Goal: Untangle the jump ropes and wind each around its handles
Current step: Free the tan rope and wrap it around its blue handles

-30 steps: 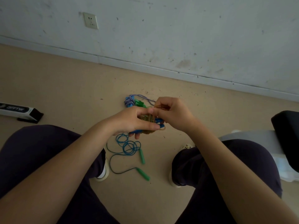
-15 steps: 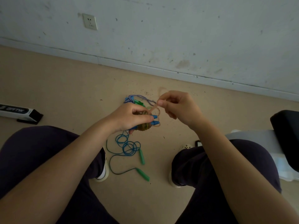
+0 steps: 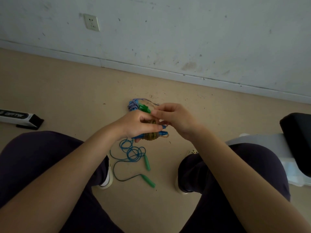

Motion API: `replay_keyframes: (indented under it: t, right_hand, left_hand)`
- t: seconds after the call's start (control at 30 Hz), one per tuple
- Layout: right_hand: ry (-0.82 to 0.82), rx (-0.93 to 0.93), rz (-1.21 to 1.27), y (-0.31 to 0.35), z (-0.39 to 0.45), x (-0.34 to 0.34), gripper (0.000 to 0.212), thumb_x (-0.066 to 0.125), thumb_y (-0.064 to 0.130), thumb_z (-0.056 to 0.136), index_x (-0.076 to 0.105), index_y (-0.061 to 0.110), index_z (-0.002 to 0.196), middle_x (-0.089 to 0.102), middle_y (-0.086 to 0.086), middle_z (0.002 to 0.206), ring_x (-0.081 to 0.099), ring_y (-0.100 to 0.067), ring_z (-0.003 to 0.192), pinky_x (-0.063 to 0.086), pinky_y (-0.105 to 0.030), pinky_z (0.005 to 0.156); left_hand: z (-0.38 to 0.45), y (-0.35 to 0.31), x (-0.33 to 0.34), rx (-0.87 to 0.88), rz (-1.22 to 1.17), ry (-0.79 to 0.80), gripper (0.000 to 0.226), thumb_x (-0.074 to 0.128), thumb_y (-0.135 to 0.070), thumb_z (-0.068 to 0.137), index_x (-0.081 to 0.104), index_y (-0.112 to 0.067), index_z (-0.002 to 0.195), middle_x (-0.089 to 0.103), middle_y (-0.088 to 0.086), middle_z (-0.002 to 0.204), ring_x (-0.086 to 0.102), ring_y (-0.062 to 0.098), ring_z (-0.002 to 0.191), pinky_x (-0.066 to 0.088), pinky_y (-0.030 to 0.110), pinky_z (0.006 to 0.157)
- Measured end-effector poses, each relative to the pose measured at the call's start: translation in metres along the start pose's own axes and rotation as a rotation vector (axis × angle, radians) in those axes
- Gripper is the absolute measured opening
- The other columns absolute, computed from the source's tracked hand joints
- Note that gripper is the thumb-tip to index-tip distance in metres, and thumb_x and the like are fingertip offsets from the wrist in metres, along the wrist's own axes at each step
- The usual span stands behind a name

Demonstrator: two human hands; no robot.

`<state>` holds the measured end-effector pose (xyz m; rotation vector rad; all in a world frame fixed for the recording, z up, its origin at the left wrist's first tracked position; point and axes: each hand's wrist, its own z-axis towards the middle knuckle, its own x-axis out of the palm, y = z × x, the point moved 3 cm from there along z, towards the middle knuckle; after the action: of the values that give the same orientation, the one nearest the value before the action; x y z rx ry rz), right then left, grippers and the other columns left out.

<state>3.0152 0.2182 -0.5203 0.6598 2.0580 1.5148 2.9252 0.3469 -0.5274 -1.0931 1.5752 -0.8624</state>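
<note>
A: Two blue handles [image 3: 162, 130], side by side, with tan cord [image 3: 150, 136] wound round them in a fat bundle. The left hand [image 3: 138, 123] has its fingers and thumb curled round that bundle, holding it up between the knees.

B: And the right hand [image 3: 176, 117] sits just beside it, fingertips pinched together at the bundle's top. A thin loop of tan cord pokes out by the handle tips; whether it's the same strand the right hand pinches, I cannot tell.

A: Below the grip, on the beige floor [image 3: 67, 91], a thin blue rope [image 3: 133, 152] lies in loose coils, with two ribbed green handles [image 3: 148, 180].

B: Beyond the grip, a twisted blue-and-white rope [image 3: 134, 103] with green handles [image 3: 144, 108], bunched up.

A: Far out past the left hand, a long white-and-black box [image 3: 18, 117]. There's lettering on it, but too blurred to read.

B: Scuffed white wall [image 3: 185, 31], a socket [image 3: 91, 22], dark trousers [image 3: 42, 157] either side.
</note>
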Motion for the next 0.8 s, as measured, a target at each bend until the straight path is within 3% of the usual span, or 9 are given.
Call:
replay_keyframes:
  t: [0.07, 0.17, 0.3, 0.4, 0.53, 0.67, 0.8]
  right_hand:
    - [-0.011, -0.014, 0.118, -0.002, 0.002, 0.0, 0.007, 0.071, 0.015, 0.085, 0.07, 0.009, 0.087, 0.069, -0.006, 0.081, 0.062, -0.02, 0.075, 0.051, -0.031, 0.072]
    - [-0.021, -0.031, 0.211, 0.0, 0.001, 0.001, 0.01, 0.066, 0.014, 0.088, 0.065, 0.003, 0.09, 0.069, -0.009, 0.084, 0.063, -0.021, 0.075, 0.052, -0.03, 0.071]
    - [-0.046, -0.08, 0.298, 0.01, -0.002, 0.0, 0.009, 0.06, 0.011, 0.092, 0.062, 0.004, 0.088, 0.071, -0.003, 0.077, 0.065, -0.01, 0.065, 0.048, -0.019, 0.058]
    - [-0.083, -0.101, 0.33, 0.014, -0.004, -0.002, 0.007, 0.057, 0.006, 0.095, 0.062, 0.002, 0.098, 0.07, -0.002, 0.072, 0.064, -0.007, 0.06, 0.046, -0.015, 0.054]
    - [-0.108, -0.121, 0.332, 0.015, -0.005, -0.004, 0.013, 0.058, 0.007, 0.095, 0.063, 0.004, 0.107, 0.069, -0.002, 0.071, 0.064, -0.008, 0.063, 0.047, -0.016, 0.056]
    - [-0.111, -0.121, 0.388, 0.016, -0.003, -0.006, 0.017, 0.064, 0.017, 0.089, 0.063, 0.006, 0.102, 0.07, -0.002, 0.073, 0.063, -0.011, 0.066, 0.05, -0.022, 0.062]
    - [-0.112, -0.13, 0.398, 0.016, -0.002, -0.007, 0.026, 0.068, 0.03, 0.078, 0.064, 0.009, 0.092, 0.07, -0.002, 0.074, 0.06, -0.017, 0.07, 0.047, -0.032, 0.074]
  left_hand:
    - [0.001, 0.001, -0.001, -0.018, -0.005, 0.002, 0.027, 0.074, -0.044, 0.084, 0.077, -0.026, 0.104, 0.076, 0.005, 0.088, 0.066, 0.042, 0.072, 0.056, 0.042, 0.059]
    - [0.002, -0.002, -0.004, -0.036, -0.037, -0.007, 0.017, 0.07, -0.034, 0.09, 0.078, -0.022, 0.1, 0.075, 0.009, 0.084, 0.06, 0.034, 0.065, 0.048, 0.031, 0.048]
    - [0.002, -0.004, -0.003, -0.027, -0.087, -0.01, 0.014, 0.07, -0.035, 0.09, 0.078, -0.024, 0.085, 0.074, 0.017, 0.083, 0.058, 0.032, 0.059, 0.046, 0.029, 0.047]
    - [0.003, -0.003, -0.003, -0.012, -0.102, 0.001, 0.015, 0.069, -0.033, 0.091, 0.078, -0.028, 0.079, 0.073, 0.018, 0.081, 0.056, 0.032, 0.058, 0.044, 0.028, 0.046]
    - [0.005, -0.001, -0.002, -0.017, -0.111, 0.006, 0.012, 0.069, -0.034, 0.091, 0.078, -0.029, 0.085, 0.075, 0.014, 0.081, 0.056, 0.034, 0.061, 0.044, 0.028, 0.046]
    - [0.005, 0.001, -0.002, -0.017, -0.113, 0.026, 0.016, 0.069, -0.036, 0.091, 0.078, -0.024, 0.095, 0.075, 0.013, 0.082, 0.058, 0.037, 0.064, 0.045, 0.028, 0.048]
    - [0.005, 0.001, 0.001, -0.003, -0.098, 0.037, 0.012, 0.069, -0.036, 0.091, 0.078, -0.029, 0.088, 0.075, 0.012, 0.081, 0.057, 0.041, 0.062, 0.044, 0.029, 0.048]
